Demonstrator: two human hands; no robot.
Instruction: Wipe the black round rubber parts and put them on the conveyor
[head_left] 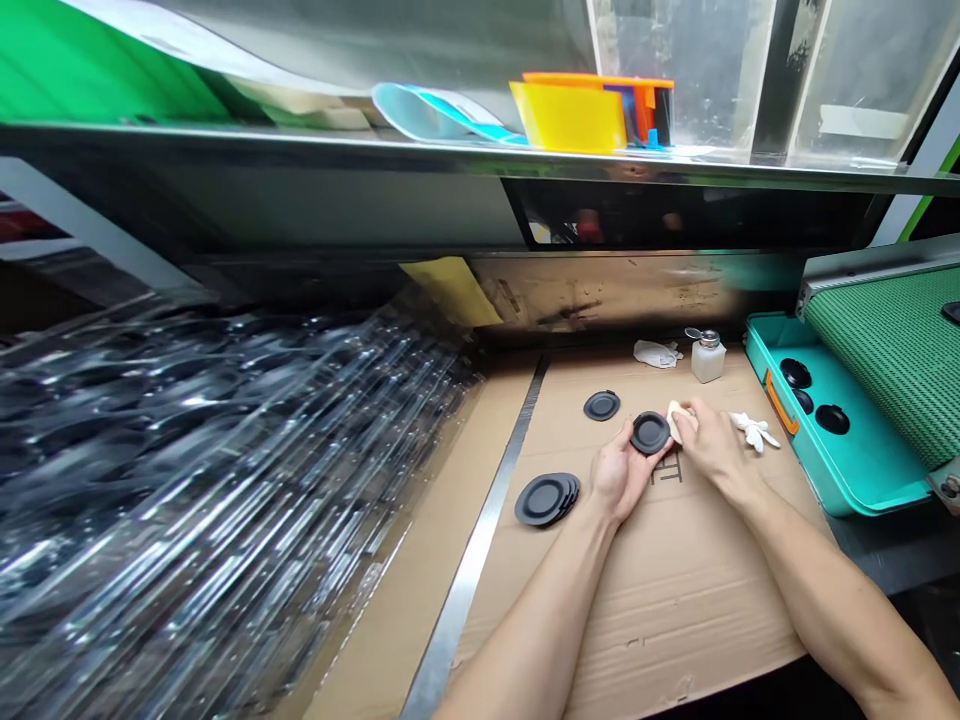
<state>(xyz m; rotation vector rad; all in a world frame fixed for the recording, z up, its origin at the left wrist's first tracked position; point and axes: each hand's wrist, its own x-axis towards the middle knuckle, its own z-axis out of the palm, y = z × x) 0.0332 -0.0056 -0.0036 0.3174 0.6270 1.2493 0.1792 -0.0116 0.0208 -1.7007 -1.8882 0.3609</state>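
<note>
My left hand holds a round black rubber disc up by its edge, just above the cardboard sheet. My right hand pinches a white cloth and presses it against the rim of that disc. The disc's far side is hidden. Left of my hands lies a small stack of similar black discs, and a single black disc rests farther back. A crumpled white glove lies just right of my right hand.
A white pump-top dispenser bottle and a crumpled white rag stand behind my hands. On the right are a teal tray holding black discs and a green mesh belt. Stacked clear plastic sheets fill the left, below a metal shelf.
</note>
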